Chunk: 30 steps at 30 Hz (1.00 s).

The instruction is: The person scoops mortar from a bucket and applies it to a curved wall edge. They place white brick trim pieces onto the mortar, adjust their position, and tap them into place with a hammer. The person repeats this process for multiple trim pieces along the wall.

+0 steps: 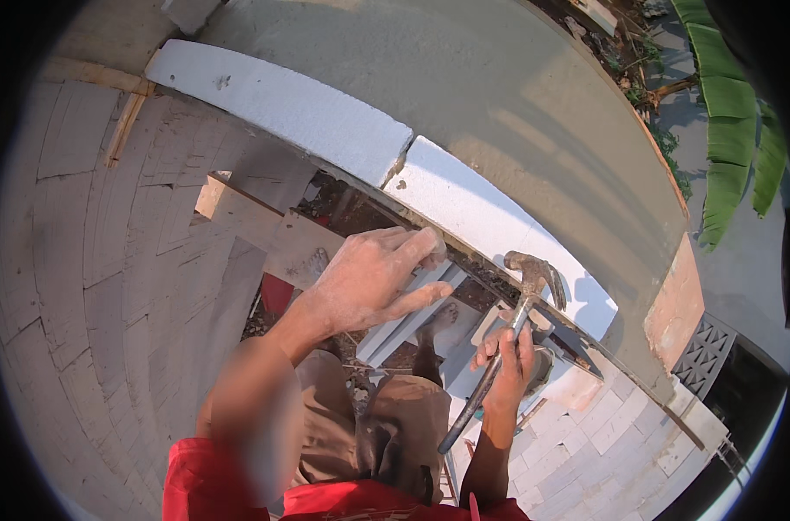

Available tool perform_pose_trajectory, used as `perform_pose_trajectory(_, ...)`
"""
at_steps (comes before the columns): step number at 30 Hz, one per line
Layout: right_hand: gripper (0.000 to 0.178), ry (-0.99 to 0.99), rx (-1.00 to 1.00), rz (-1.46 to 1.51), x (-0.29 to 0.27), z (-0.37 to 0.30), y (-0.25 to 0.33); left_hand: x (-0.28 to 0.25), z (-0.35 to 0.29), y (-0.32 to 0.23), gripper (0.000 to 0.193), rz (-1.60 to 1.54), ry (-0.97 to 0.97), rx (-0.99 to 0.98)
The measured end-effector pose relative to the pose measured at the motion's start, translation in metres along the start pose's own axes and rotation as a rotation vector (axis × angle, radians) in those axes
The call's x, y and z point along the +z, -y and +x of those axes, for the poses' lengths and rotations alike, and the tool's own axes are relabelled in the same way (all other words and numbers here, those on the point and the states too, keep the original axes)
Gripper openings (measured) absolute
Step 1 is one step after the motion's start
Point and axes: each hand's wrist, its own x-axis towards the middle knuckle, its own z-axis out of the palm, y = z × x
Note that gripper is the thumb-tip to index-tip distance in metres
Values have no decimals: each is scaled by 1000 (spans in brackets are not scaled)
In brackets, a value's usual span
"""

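Observation:
My right hand (510, 360) is wrapped round the handle of a claw hammer (475, 406), whose worn metal head points up and away from me, over the edge of a white block. My left hand (369, 282), dusty and with nothing visible in it, hovers in front of the block row; its fingers are bent and the thumb stands apart. Two long white lightweight blocks, a left one (282, 104) and a right one (490, 217), lie end to end along the rim of a grey concrete slab (534, 95). A narrow gap parts them.
A pale block wall (108, 260) rises on the left, with another block wall (595, 417) at lower right. Below my hands are boards (265, 230), a grey metal channel (404, 321) and my bare foot. Banana leaves (729, 130) hang at far right.

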Motion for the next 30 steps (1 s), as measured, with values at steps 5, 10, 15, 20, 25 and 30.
perform_pose_trajectory(5,37,-241,-23,-145,-115,-42,24,3,96,19,38,326,0,52)
perform_pose_trajectory(10,34,-590,-102,-87,-250,-33,56,114,158,3,52,455,36,224)
perform_pose_trajectory(15,31,-554,211,-51,-366,-2,65,174,167,11,78,576,225,177)
perform_pose_trajectory(20,32,-613,137,44,-385,14,56,177,162,23,87,608,248,125)
perform_pose_trajectory(25,30,-419,253,-29,-354,24,37,174,165,20,80,572,180,173)
perform_pose_trajectory(30,31,-504,230,-19,-339,27,42,174,164,23,79,590,160,224)
